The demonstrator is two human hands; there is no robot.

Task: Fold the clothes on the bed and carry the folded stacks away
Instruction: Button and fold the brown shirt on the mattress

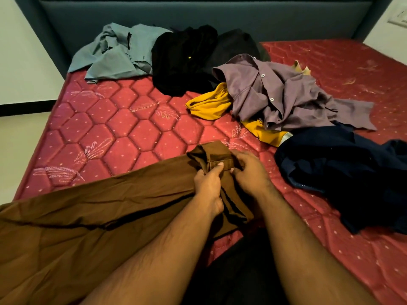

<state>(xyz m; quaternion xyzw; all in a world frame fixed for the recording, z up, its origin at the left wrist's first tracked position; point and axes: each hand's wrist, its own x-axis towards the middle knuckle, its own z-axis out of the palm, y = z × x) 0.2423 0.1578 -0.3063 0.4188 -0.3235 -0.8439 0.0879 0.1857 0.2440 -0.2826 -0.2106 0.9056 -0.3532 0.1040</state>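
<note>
Brown trousers (92,208) lie across the near left of the red quilted mattress (132,128), legs trailing off to the left. My left hand (208,183) and my right hand (247,170) both pinch the waistband end near the middle of the bed's front. Unfolded clothes lie further back: a grey-green shirt (119,51), black garments (187,60), a mauve buttoned shirt (275,95) over a yellow garment (211,104), and a dark navy garment (343,168) at the right.
A dark teal padded headboard (198,14) runs along the back. Pale walls stand at both sides, and floor shows to the left of the mattress. Bare mattress shows between the trousers and the heaps.
</note>
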